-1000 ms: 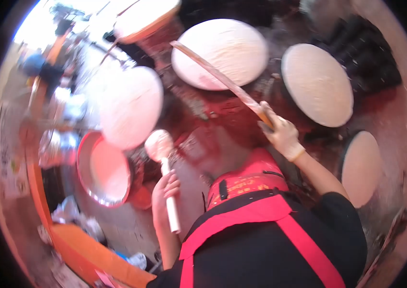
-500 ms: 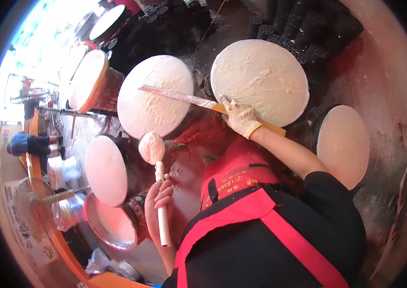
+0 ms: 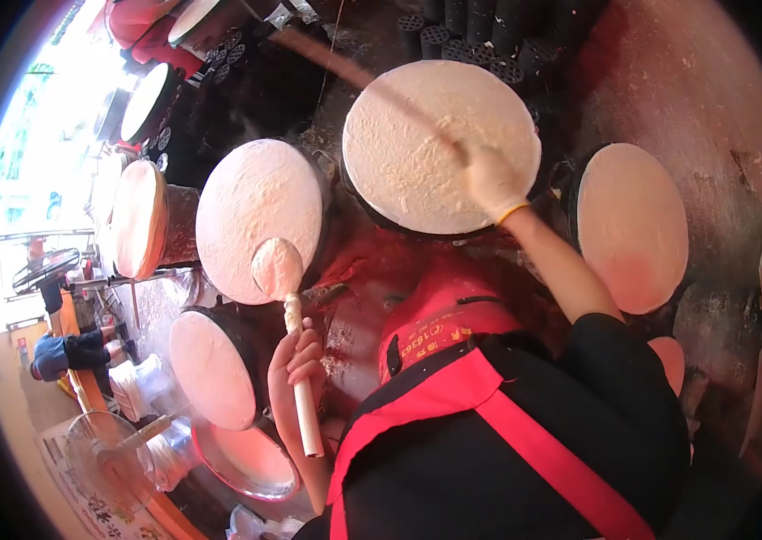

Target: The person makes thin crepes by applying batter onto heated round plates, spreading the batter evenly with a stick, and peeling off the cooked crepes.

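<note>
My left hand (image 3: 300, 355), bare, is closed round the pale handle of a ladle (image 3: 277, 270). The ladle's round bowl, coated with batter, overlaps the lower edge of a round batter-covered griddle (image 3: 259, 202). My right hand (image 3: 492, 183), in a light glove with a yellow cuff, is over the right part of another coated griddle (image 3: 417, 180). It is blurred and grips a long flat wooden stick (image 3: 399, 103), which slants up and left past the griddle's rim. My right fingertips are smeared by motion.
More coated griddles stand at the right (image 3: 633, 229), lower left (image 3: 212, 369) and far left (image 3: 136, 220). A red-rimmed basin (image 3: 286, 490) holds batter. Perforated black cylinders (image 3: 480, 27) stand behind. A person (image 3: 62, 355) and a fan (image 3: 109, 463) are at the left; another person in red (image 3: 143, 31) is at the top.
The view has shifted. My right hand and the stick have moved from the left griddle to the one on its right. My left hand still holds the ladle, its bowl now overlapping the left griddle.
</note>
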The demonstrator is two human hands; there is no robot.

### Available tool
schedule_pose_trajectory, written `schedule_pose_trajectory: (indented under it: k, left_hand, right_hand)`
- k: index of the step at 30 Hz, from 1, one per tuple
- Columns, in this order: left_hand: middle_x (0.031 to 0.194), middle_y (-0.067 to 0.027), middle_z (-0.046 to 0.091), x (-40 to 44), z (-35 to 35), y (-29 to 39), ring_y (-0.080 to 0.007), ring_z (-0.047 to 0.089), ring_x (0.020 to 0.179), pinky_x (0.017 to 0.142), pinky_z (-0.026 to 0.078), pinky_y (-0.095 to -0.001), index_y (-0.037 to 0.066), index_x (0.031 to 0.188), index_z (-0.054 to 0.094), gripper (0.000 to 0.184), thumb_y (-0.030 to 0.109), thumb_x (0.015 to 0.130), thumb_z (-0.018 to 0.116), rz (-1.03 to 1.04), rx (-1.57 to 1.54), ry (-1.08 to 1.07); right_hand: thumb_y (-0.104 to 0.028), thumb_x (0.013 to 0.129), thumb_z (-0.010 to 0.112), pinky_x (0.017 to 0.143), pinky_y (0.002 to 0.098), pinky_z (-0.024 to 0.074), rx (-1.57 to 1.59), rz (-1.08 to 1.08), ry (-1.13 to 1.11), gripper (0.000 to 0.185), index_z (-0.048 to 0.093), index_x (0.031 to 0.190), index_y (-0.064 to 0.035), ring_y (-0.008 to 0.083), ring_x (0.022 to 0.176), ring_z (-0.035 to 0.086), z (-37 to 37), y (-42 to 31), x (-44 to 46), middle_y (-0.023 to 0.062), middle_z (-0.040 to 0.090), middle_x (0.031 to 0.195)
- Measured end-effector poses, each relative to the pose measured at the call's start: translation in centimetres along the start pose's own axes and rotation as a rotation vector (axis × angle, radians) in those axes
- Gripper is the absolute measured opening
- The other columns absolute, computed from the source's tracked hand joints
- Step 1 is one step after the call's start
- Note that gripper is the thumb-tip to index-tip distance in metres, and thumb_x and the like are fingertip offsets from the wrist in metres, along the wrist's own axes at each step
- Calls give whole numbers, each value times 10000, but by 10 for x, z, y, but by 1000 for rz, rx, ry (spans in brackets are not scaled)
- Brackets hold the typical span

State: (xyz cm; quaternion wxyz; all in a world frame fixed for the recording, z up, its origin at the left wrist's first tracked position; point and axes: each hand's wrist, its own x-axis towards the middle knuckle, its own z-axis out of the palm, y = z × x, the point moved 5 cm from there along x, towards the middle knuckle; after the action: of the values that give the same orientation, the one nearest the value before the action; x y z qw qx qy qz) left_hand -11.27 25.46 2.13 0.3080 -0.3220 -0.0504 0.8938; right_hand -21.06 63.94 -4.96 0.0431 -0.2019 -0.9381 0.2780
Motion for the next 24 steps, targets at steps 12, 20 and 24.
schedule_pose_trajectory:
  k: [12, 20, 24]
  left_hand:
    - [779, -27, 343, 2, 18, -9, -123, 380, 588, 520, 398, -251, -73, 1201, 374, 295, 162, 1070, 253, -127, 67, -55]
    - [781, -35, 362, -5, 1, 3, -113, 383, 578, 474, 388, -253, -80, 1202, 407, 287, 149, 1061, 306, -100, 41, -42]
    - [757, -31, 363, -7, -2, 4, -91, 368, 574, 451, 360, -219, -84, 1207, 408, 253, 104, 1048, 353, -30, 77, -47]
  right_hand:
    - [-328, 900, 598, 845, 451, 506, 68, 559, 558, 297, 662, 1167, -214, 363, 1019, 638, -29, 136, -36, 127, 689, 1072]
    - [-291, 840, 680, 716, 387, 497, 288, 509, 608, 255, 687, 955, -64, 293, 768, 668, -4, 164, -36, 162, 700, 844]
    - [-281, 914, 608, 718, 424, 509, 294, 279, 561, 238, 686, 1023, -84, 368, 812, 667, -20, 93, -37, 197, 686, 869]
